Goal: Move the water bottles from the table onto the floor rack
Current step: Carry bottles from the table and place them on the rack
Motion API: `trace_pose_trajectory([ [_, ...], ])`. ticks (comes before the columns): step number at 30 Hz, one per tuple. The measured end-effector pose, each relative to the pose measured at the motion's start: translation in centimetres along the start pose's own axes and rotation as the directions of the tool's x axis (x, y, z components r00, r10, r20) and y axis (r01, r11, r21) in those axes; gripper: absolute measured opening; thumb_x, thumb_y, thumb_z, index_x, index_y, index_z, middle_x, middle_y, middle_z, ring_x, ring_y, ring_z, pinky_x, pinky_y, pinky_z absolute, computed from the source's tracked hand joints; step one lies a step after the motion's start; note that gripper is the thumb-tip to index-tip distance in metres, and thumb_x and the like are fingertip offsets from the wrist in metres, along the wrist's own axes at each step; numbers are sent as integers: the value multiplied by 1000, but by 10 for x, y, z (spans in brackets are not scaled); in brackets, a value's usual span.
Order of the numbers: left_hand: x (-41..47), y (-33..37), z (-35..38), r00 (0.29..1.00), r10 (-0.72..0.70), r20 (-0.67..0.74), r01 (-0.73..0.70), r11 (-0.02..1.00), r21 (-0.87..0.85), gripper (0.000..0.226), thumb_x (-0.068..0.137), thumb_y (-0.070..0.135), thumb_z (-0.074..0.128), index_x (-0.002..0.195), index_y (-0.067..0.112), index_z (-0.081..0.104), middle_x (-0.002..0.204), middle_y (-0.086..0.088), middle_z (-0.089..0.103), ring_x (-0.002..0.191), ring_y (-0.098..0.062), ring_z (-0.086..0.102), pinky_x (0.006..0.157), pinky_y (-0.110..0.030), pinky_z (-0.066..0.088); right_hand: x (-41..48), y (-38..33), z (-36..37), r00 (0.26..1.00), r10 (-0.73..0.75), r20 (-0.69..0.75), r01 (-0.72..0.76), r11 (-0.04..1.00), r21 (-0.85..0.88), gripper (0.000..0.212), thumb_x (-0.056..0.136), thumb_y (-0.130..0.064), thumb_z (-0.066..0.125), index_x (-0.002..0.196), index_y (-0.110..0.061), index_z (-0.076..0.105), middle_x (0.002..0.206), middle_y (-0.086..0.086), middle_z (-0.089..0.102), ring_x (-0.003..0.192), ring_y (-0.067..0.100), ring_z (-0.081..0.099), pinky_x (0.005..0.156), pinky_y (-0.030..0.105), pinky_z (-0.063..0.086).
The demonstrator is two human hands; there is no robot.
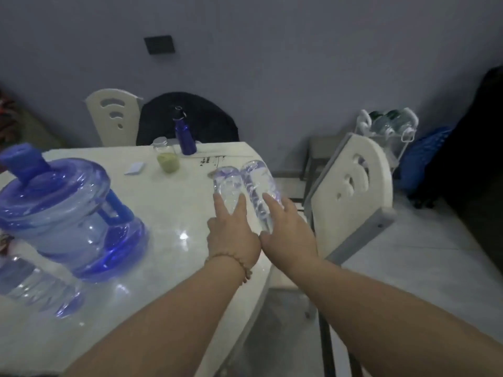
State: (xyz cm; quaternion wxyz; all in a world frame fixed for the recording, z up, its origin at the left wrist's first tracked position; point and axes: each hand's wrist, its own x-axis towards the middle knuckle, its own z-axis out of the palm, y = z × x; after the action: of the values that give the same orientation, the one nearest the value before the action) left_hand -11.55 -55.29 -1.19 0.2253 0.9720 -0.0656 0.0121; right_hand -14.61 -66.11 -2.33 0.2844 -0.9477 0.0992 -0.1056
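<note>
A: Head cam: left hand (234,235) and right hand (288,232) each rest released on a clear bottle (228,186) lying at the worktop (168,213) edge.

B: Rack (389,129) already holds some; plenty left.

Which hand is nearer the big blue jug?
Left. The left hand lies on a clear bottle, just right of the jug. The right hand rests on the other bottle, farther right by the table edge.
</note>
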Motion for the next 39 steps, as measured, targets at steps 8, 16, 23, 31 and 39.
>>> trace_pose_trajectory([
  [8,42,308,20,908,358,-218,-374,927,-35,83,74,25,68,143,38,25,157,-6,0,120,-40,40,97,-42,41,66,171,-250,935,29,-353,-41,999,-26,78,77,-39,64,144,-41,24,152,3,29,118,29,53,89,40,46],
  [16,34,487,131,879,475,48,-467,877,-113,79,80,26,66,143,43,21,156,3,-6,124,-33,35,97,-43,42,63,350,-349,895,265,-358,-283,959,1,71,82,-31,62,142,-43,26,143,1,37,102,23,59,70,33,48],
  [23,74,537,257,854,408,321,-369,912,-178,81,80,11,57,144,44,20,158,3,-8,134,-32,27,105,-41,37,89,484,-343,839,512,-188,-510,858,61,71,77,-24,60,141,-39,32,138,1,39,106,28,57,79,34,50],
  [31,192,606,394,833,327,446,-220,936,-275,80,74,16,56,141,45,24,158,2,-3,129,-31,38,103,-35,39,212,621,-319,812,583,-40,-582,813,39,70,76,-25,60,140,-42,35,136,-2,42,107,23,57,86,32,50],
  [39,298,664,470,836,202,511,-122,975,-187,73,72,17,59,135,41,31,158,2,-1,127,-30,42,99,-35,43,326,717,-317,823,559,95,-556,829,-61,76,74,-34,59,141,-47,28,145,-10,33,114,17,57,86,29,46],
])
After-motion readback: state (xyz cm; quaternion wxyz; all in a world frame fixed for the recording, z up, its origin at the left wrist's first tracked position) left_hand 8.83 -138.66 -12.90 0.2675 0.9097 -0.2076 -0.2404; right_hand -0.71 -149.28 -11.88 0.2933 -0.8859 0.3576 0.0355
